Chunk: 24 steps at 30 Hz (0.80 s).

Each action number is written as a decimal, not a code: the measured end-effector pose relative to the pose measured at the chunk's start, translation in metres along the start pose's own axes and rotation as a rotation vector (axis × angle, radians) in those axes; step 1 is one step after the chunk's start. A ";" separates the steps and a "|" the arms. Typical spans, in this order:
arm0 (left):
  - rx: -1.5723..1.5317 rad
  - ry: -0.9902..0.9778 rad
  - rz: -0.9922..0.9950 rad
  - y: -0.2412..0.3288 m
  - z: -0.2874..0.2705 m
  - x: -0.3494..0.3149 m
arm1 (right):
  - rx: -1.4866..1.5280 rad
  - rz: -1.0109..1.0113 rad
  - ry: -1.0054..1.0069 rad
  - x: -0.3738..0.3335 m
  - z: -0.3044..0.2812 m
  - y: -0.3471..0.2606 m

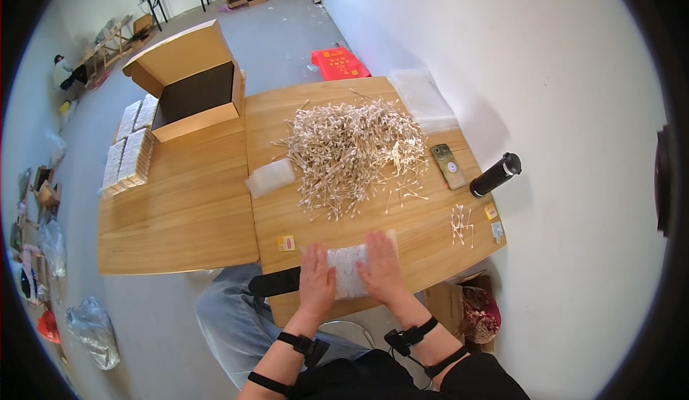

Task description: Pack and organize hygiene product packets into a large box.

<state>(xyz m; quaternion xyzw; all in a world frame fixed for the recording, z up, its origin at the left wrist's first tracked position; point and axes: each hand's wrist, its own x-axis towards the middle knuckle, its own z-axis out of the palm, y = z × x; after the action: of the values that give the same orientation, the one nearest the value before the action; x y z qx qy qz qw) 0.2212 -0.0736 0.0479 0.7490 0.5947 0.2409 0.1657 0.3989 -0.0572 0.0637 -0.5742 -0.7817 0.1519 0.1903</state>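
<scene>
A clear plastic packet [347, 271] with white contents lies at the table's near edge. My left hand [316, 279] rests along its left side, fingers stretched out and flat. Against the right side lies my right hand [380, 267], its fingers also straight and pointing away from me. The palms partly cover the packet, so its ends are hard to see. Beyond the hands spreads a big heap of loose cotton swabs [352, 149]. Left of the heap sits a small stack of clear plastic bags [271, 178].
An open cardboard box [204, 118] and packed white bundles [130, 160] stand at the far left. On the right are a phone [448, 166], a black bottle [495, 175] and a few loose swabs [461, 225]. A white wall [560, 113] borders the table's right side.
</scene>
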 end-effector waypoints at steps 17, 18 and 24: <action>-0.831 0.081 -0.528 -0.019 0.002 -0.020 | 0.892 0.234 0.008 -0.015 0.024 0.040; -0.829 0.077 -0.532 -0.019 0.003 -0.021 | 0.895 0.238 0.006 -0.016 0.025 0.040; -0.428 0.239 -0.307 -0.020 0.013 -0.024 | 0.958 0.246 -0.035 -0.017 0.031 0.051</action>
<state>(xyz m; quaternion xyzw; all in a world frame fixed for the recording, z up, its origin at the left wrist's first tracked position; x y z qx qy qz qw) 0.2080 -0.0911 0.0225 0.5643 0.6521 0.4195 0.2835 0.4316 -0.0590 0.0115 -0.5077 -0.5535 0.5249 0.4005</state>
